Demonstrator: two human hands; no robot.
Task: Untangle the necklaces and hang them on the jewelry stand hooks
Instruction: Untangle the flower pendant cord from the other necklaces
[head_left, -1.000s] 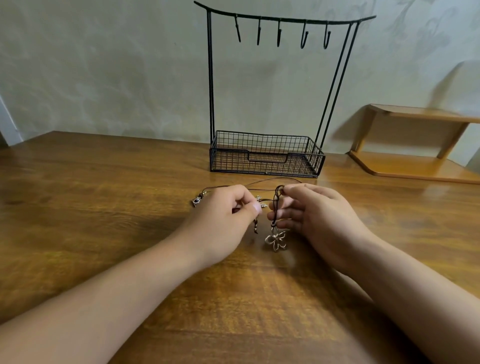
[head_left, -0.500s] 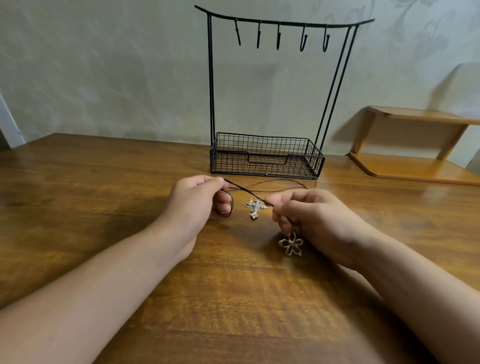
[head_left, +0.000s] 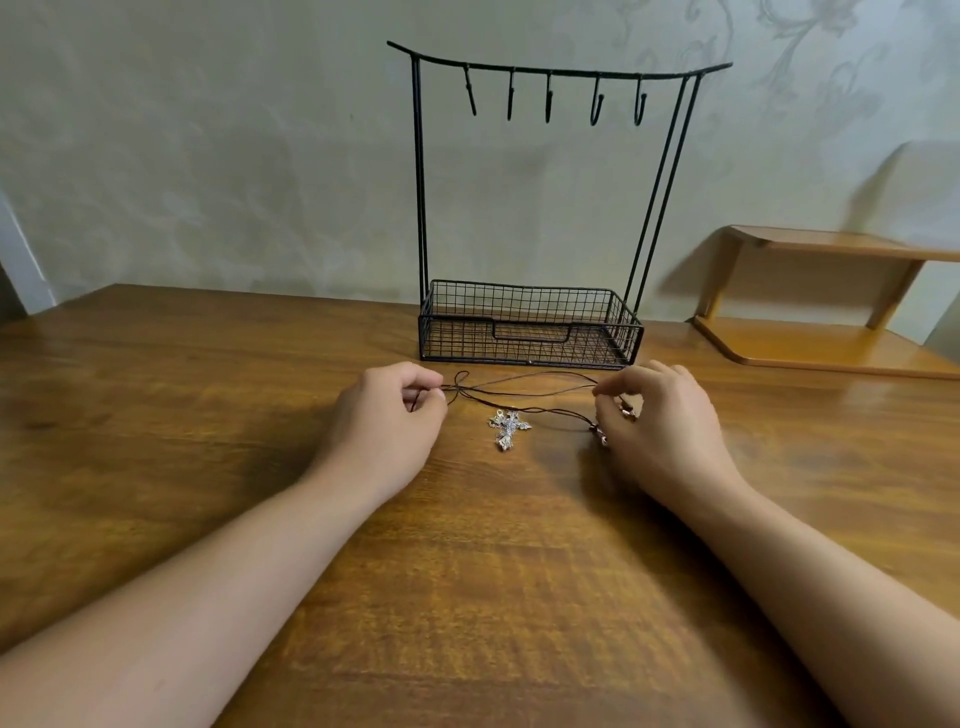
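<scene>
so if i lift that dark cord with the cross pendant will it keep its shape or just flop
Probably flops: the dark cord lies in loose curves and loops on the table. The cross pendant looks like metal, so it would likely slide to the lowest point and swing. The thin strands may snag again.

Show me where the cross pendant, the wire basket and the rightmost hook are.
cross pendant (head_left: 508, 427), head view, centre of the cross
wire basket (head_left: 530, 358), head view, front bottom rim
rightmost hook (head_left: 639, 108), head view, its shank
</scene>
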